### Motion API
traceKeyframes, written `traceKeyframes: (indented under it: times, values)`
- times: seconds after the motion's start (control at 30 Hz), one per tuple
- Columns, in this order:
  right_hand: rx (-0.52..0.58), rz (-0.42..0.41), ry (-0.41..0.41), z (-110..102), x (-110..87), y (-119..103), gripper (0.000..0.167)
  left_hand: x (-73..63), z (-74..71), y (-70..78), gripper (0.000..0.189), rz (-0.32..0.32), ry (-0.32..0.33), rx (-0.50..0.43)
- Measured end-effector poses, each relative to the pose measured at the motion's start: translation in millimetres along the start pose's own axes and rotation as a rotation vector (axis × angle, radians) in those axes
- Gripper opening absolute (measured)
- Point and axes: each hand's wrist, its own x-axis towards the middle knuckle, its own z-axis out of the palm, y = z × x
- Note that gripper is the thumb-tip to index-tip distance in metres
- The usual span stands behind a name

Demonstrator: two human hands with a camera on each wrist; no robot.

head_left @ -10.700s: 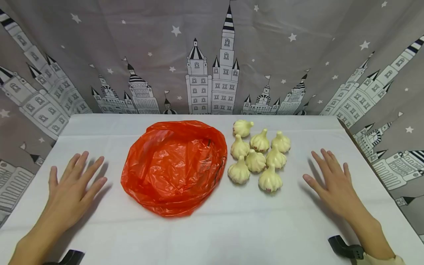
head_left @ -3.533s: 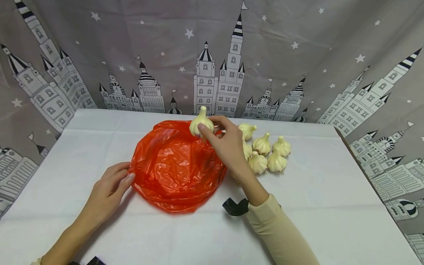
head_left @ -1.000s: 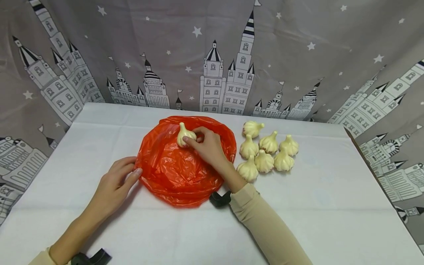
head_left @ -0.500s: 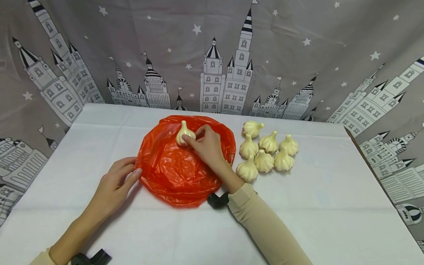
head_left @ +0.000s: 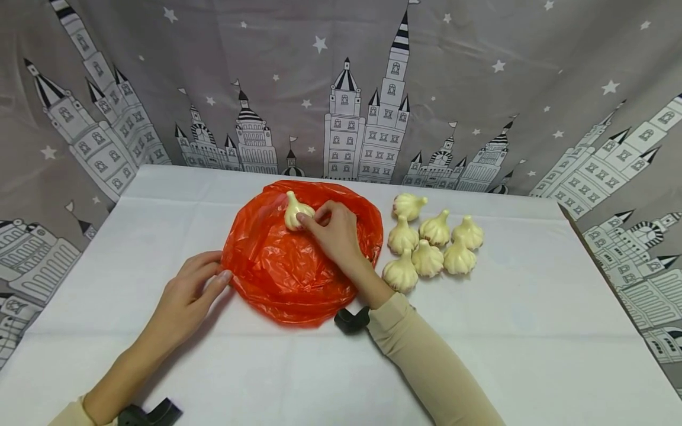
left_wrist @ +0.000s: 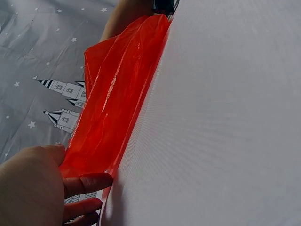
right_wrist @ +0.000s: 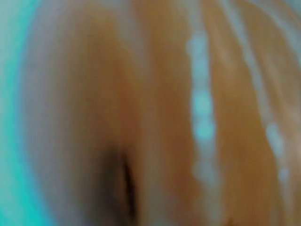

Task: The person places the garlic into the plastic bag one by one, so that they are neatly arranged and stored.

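A red plastic bag (head_left: 282,272) lies spread with its mouth facing up, its rim forming a rough ring. My left hand (head_left: 183,296) holds the bag's left edge, thumb on the near side; in the left wrist view its fingers (left_wrist: 87,184) lie along the bag's side. Over the bag's inside, my right hand (head_left: 338,236) pinches a garlic bulb (head_left: 295,213) between thumb and fingertips, stem up. Several more garlic bulbs (head_left: 428,259) sit clustered right of the bag. The right wrist view is a blur filled by something close.
White cloth covers the table (head_left: 511,355). A grey curtain (head_left: 288,35) printed with castles and stars hangs behind it. Each wrist wears a black camera mount, with the right mount (head_left: 351,320) just in front of the bag's near right rim.
Since the oldest frame, both hands have moved inward to the bag and two bulbs have left the cluster. The held bulb has come lower over the bag; the last second shows only slight shifts.
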Motion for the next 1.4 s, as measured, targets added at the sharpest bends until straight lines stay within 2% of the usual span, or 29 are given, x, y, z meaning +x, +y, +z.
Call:
traceKeyframes:
  times: [0.27,0.63,0.83,1.1,1.4]
  values:
    - [0.01,0.008,0.001,-4,-1.2,-3,0.034,1.6,0.0,4.7,0.015,-0.022,-0.012,0.01]
    - [-0.01,-0.026,-0.013,-11,-3.1,-11,0.033,1.3,0.5,7.9,0.013,-0.034,-0.018,0.012]
    - [0.002,-0.051,-0.008,-23,-9.3,-18,0.029,1.2,0.8,10.6,0.015,-0.057,-0.034,0.011]
    - [0.053,-0.08,-0.037,-40,-22.2,-26,0.021,2.6,0.4,12.7,0.016,-0.051,-0.034,-0.006]
    - [0.066,-0.1,-0.035,-61,-32.6,-22,0.017,2.3,1.3,9.9,0.015,-0.043,-0.025,0.007]
